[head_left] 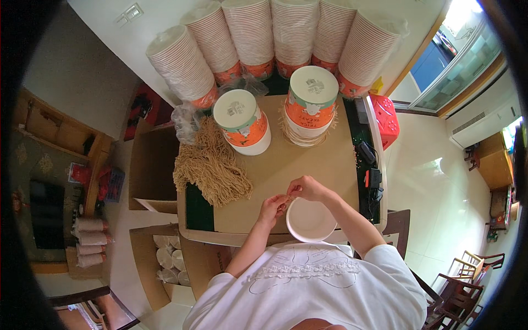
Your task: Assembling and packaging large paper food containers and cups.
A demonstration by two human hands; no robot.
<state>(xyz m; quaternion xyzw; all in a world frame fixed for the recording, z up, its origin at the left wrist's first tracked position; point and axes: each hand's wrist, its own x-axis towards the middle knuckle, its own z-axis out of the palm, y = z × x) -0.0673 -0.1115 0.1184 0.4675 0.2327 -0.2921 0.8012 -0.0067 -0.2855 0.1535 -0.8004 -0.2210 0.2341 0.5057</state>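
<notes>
Close to my chest, a white paper bucket (311, 220) stands at the table's near edge with its open mouth facing up. My left hand (272, 209) is closed in a pinch just left of the bucket's rim. Beside it, my right hand (308, 188) pinches over the far left part of that rim. The fingertips nearly meet, and what lies between them is too small to make out. Left of my hands lies a heap of tan twine cords (212, 165). Two upside-down bucket stacks, printed orange and green, stand beyond: a left stack (247, 131) and a right stack (312, 104) ringed by cords.
Tall wrapped stacks of white buckets (247, 38) line the table's far edge. A cardboard sheet (264, 179) covers much of the tabletop. Black adapters and cables (373, 179) lie along the right side, near a red stool (384, 121). Open cardboard boxes (148, 264) sit at the left.
</notes>
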